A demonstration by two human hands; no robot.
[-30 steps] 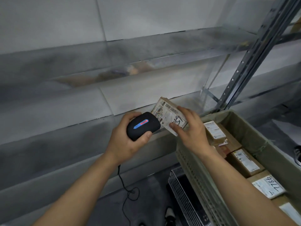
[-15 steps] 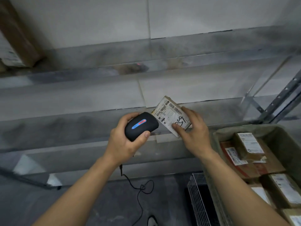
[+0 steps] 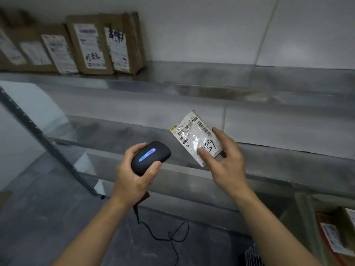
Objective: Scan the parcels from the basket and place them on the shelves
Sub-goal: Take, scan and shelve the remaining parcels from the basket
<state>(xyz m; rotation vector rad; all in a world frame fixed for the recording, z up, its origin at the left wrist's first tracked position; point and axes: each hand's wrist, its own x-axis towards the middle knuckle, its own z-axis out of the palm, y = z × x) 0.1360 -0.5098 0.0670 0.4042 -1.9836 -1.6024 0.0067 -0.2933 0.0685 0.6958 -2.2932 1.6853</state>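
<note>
Parcel [image 3: 196,137] seemingly between right fingers [image 3: 221,134]

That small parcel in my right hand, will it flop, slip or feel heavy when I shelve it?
The parcel probably stays stiff, since its edges look straight. It seems light: the right hand holds it by thumb and fingers. Its glossy taped label may be slippery.

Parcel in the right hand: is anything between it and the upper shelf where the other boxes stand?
Nothing visible. The parcel, held by the right hand, is in front of the lower shelves; the upper shelf lies bare to the right of the standing boxes. The left hand with the scanner sits lower left, out of that path.
</note>
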